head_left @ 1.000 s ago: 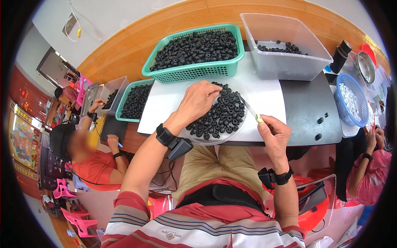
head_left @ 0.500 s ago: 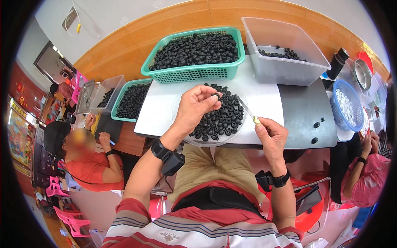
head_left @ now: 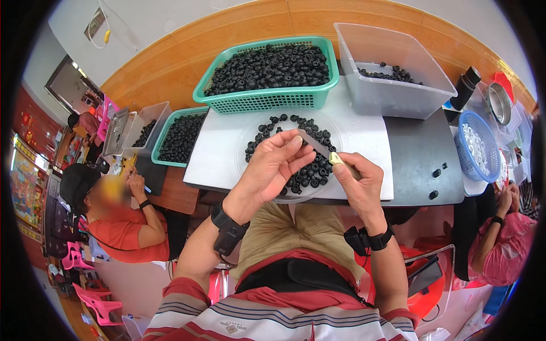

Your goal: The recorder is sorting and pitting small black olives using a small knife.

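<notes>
Where it's gripped, the knife (head_left: 319, 148) looks yellowish.

Hands (head_left: 267, 170) (head_left: 363, 181) closer together; knife blade (head_left: 315, 144) now apparently touching left fingers (head_left: 291, 146).

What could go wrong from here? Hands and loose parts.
1. Cut: the blade of the knife in the right hand lies right by the left hand's fingertips; a slip might nick them.
2. Spill: a bump to the clear round tray could scatter its black pieces.
3. Roll-off: stray pieces on the dark tabletop might get knocked off.
</notes>
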The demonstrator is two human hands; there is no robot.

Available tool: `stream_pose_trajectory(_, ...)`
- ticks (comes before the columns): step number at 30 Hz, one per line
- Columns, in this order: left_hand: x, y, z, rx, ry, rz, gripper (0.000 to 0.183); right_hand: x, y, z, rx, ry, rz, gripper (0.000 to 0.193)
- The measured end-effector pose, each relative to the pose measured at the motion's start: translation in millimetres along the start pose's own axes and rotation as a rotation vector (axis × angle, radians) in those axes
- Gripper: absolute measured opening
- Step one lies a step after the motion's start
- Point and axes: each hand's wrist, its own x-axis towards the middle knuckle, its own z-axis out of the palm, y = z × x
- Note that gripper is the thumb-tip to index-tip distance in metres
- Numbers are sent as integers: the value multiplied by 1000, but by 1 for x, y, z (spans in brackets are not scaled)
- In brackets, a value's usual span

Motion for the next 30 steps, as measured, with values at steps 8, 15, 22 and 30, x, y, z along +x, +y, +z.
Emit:
stream_pose_trajectory(8, -2, -9, 3, -201, -26, -72, 29, 3, 6, 1, -52, -1, -44, 23)
stream_pose_trajectory(15, -5, -13, 4, -255, -97, -101, 30, 3, 8, 0, -79, -5, -62, 24)
stream_pose_trajectory(22, -7, -14, 10, -272, -66, -108, 30, 2, 10, -2, -66, -5, -92, 24)
stream_pose_trajectory(30, -7, -17, 8, -295, -96, -113, 30, 1, 8, -3, -59, 7, -73, 24)
